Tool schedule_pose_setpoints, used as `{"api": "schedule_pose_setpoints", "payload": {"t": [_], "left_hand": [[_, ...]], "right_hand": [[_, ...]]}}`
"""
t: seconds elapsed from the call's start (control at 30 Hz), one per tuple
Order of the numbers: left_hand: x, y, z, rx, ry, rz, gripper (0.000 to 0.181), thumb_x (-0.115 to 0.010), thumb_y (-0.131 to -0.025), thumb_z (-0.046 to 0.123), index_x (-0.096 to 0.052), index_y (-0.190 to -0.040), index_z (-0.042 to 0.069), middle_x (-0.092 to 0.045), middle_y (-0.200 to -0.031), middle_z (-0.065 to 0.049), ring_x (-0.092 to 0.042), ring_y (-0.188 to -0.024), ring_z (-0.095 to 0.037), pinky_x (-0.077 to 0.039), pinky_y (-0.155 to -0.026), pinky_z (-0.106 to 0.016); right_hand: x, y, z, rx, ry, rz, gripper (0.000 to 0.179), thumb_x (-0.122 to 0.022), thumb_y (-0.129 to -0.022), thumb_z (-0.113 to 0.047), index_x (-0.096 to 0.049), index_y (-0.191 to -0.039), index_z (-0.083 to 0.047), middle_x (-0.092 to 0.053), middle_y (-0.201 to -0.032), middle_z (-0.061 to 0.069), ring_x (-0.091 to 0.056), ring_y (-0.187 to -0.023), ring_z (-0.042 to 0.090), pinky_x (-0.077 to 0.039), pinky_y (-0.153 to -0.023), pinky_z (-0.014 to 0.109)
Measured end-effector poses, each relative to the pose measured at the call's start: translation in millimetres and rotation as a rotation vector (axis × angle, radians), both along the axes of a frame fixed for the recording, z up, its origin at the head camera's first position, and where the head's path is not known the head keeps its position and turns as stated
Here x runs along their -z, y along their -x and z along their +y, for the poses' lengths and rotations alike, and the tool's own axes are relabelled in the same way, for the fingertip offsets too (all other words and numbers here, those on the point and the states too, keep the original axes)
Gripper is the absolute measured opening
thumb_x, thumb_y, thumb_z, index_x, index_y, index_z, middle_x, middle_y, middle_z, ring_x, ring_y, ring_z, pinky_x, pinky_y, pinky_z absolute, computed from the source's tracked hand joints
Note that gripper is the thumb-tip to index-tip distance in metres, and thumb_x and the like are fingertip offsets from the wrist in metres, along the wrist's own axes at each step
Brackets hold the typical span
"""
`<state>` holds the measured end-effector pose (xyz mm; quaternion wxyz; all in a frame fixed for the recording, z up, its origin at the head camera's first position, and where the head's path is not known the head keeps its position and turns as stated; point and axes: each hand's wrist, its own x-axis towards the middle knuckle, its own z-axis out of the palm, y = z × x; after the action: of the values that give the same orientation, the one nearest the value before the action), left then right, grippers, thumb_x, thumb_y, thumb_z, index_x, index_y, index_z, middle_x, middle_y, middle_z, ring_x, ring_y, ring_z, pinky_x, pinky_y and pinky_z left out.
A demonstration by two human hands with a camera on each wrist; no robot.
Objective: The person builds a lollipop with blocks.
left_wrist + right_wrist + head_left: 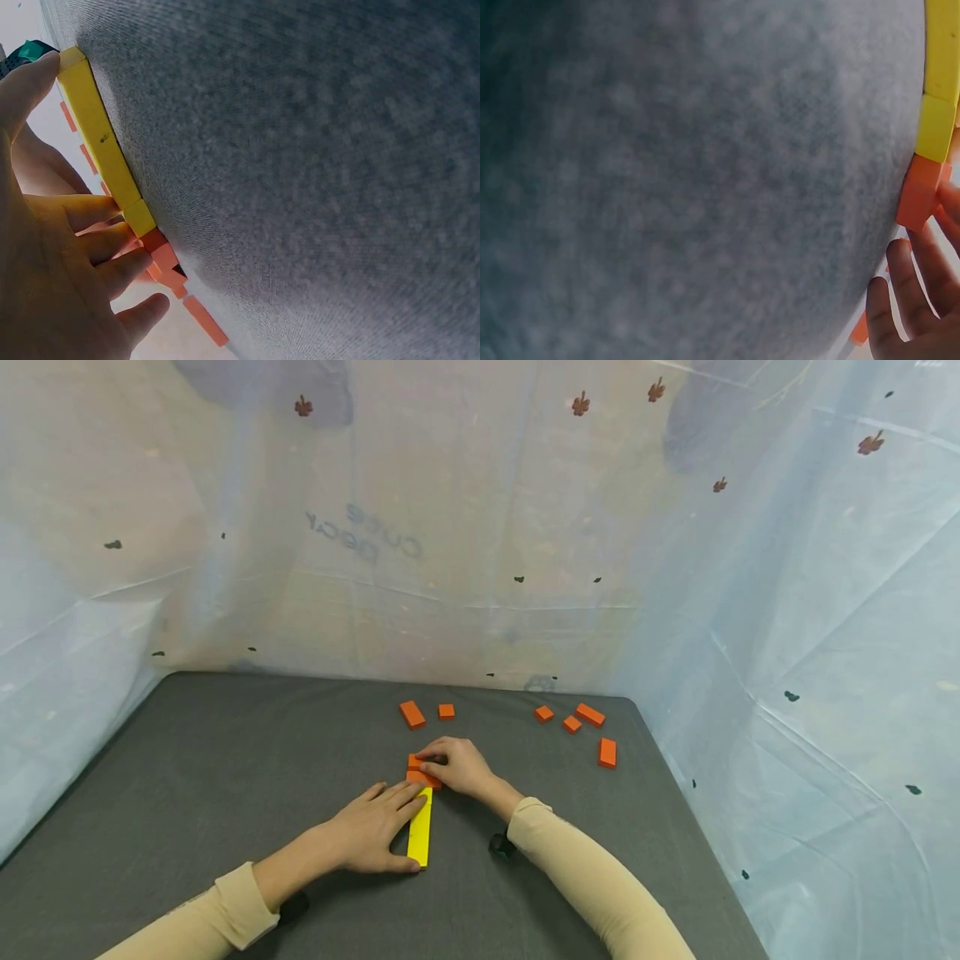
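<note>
Pale, translucent sheeting (465, 635) hangs creased behind and beside the surface (285, 810), its thin film printed with leaf shapes and reversed lettering. The surface is dark grey with rounded far corners; from the wrists we see a fine, woven-looking grain.

At lower centre of the head view we find a long yellow bar (420, 839), straight-edged and flat-faced, with a small dark blemish that shows in the left wrist view. There, a short yellow block (139, 218) abuts its end. Beyond the yellow we note an orange block (426, 779), with a small orange block (414, 762) at its far side.

The left hand (375, 831) spreads over the yellow, fingers fairly straight along the far part, thumb touching the near end. The right hand (459, 767) bends in from the right; we read its thumb and forefinger as pinching the small orange block, though the hand partly hides it. In the right wrist view its other fingers are extended and apart.

Smooth cream sleeves (600, 877) end in folded cuffs. Loose orange pieces (412, 714), oblongs and squares, lie upper centre of the surface; more orange pieces (607, 752) of both shapes lie toward its far right corner.
</note>
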<state>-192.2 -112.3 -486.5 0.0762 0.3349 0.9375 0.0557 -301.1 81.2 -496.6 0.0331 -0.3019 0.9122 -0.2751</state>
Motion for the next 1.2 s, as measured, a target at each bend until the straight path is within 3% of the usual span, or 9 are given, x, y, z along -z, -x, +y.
{"api": "schedule_pose_setpoints", "payload": {"t": [0.23,0.43,0.63,0.87,1.2], "left_hand": [[1.3,0.5,0.3,0.003,0.001,0.008,0.103,-0.048,-0.077,0.081,-0.031,-0.151,0.012,-0.023,-0.159,-0.008,-0.023,-0.146,-0.027,-0.021,-0.114,-0.058],[1.6,0.5,0.1,0.002,-0.003,0.01,0.103,-0.047,-0.077,0.081,-0.03,-0.152,0.012,-0.023,-0.159,-0.008,-0.023,-0.146,-0.027,-0.022,-0.114,-0.058],[1.5,0.6,-0.3,0.005,-0.001,0.012,0.104,-0.048,-0.077,0.081,-0.028,-0.152,0.013,-0.023,-0.159,-0.008,-0.023,-0.146,-0.027,-0.022,-0.113,-0.058],[1.3,0.8,0.0,0.003,0.003,0.011,0.104,-0.048,-0.077,0.081,-0.029,-0.152,0.013,-0.023,-0.159,-0.007,-0.023,-0.146,-0.026,-0.022,-0.113,-0.057],[1.8,1.0,-0.4,0.005,0.003,0.007,0.103,-0.047,-0.077,0.082,-0.031,-0.151,0.012,-0.023,-0.159,-0.008,-0.023,-0.146,-0.028,-0.022,-0.113,-0.058]], "right_hand": [[0.6,0.9,-2.6,0.02,-0.021,0.017,0.026,-0.06,-0.095,-0.034,-0.071,-0.116,-0.024,-0.067,-0.114,-0.009,-0.062,-0.102,0.007,-0.052,-0.086,0.025],[0.9,1.6,-6.0,0.027,-0.052,0.033,0.03,-0.06,-0.095,-0.033,-0.067,-0.122,-0.023,-0.067,-0.116,-0.008,-0.062,-0.103,0.009,-0.051,-0.087,0.026],[-1.3,0.4,-6.7,0.026,-0.06,0.021,0.028,-0.062,-0.094,-0.032,-0.069,-0.119,-0.024,-0.068,-0.112,-0.008,-0.061,-0.096,0.007,-0.051,-0.081,0.023],[-2.7,-0.7,-7.9,0.036,-0.071,0.014,0.027,-0.062,-0.094,-0.032,-0.069,-0.119,-0.025,-0.068,-0.113,-0.009,-0.06,-0.099,0.009,-0.051,-0.084,0.026],[-3.1,0.7,-6.1,0.05,-0.012,-0.006,0.028,-0.061,-0.094,-0.031,-0.069,-0.12,-0.022,-0.067,-0.113,-0.007,-0.062,-0.1,0.009,-0.052,-0.084,0.027]]}}
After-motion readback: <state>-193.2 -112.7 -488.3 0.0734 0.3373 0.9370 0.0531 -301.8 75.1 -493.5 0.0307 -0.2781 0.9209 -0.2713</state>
